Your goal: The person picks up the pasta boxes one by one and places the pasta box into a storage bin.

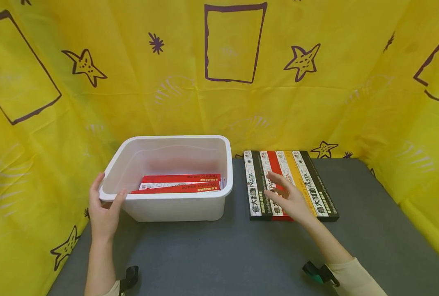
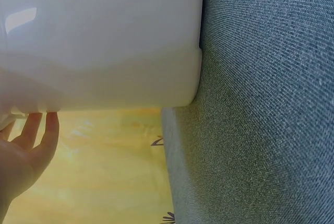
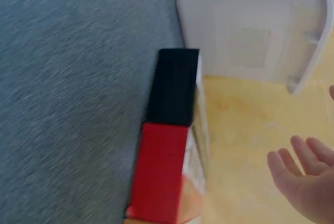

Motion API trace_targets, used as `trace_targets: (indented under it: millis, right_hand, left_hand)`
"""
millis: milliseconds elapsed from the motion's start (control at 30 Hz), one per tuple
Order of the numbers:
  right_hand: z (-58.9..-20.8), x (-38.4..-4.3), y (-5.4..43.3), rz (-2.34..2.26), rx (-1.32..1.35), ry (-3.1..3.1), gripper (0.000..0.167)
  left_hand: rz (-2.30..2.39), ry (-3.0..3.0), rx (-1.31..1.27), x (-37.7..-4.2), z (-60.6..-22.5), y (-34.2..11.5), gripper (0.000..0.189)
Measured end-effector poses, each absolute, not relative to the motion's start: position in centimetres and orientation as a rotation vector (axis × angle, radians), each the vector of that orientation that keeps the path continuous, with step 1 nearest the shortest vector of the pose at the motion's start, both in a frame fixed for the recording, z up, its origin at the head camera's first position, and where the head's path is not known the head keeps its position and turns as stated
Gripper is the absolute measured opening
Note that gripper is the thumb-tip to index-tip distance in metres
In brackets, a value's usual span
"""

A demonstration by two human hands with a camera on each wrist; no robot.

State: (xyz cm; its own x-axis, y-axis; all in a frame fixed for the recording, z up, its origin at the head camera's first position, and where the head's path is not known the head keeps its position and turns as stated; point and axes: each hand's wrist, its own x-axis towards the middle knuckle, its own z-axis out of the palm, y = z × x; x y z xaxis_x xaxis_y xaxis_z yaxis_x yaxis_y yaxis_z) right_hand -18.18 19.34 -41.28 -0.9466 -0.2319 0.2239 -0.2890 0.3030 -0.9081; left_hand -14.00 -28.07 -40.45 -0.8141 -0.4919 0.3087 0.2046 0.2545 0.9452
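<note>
A white plastic bin (image 1: 173, 209) stands left of centre, with red pasta boxes (image 1: 182, 188) marked "Tomato sauce" inside it. My left hand (image 1: 105, 216) holds the bin's near left corner, its thumb at the front rim and its fingers along the left side. In the left wrist view, fingertips (image 2: 51, 122) meet the bin's outer wall. To the right, several flat pasta boxes (image 1: 256, 185) in black, red and yellow lie side by side. Above them hovers my right hand (image 1: 293, 203), fingers spread loosely and holding nothing; the right wrist view has it beside the red box (image 3: 159, 174).
The boxes and bin stand on a grey cloth-covered table (image 1: 219, 255). A yellow curtain (image 1: 189, 111) with dark drawn stars and frames closes off the back and both sides. Between the bin and the boxes runs a narrow strip of table.
</note>
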Motion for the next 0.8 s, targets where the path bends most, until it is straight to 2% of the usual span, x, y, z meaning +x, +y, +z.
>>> trace_targets:
  millis: [567, 800]
  right_hand:
    - [-42.9, -16.6, 26.1, 1.365, 0.225, -2.634, 0.061]
    - [-43.5, -15.6, 29.5, 1.142, 0.082, -2.721, 0.069]
  left_hand:
    - [-1.491, -2.124, 0.31, -13.7, -40.1, -28.4, 0.068]
    - [-1.431, -2.168, 0.311, -13.7, -39.9, -28.7, 0.067]
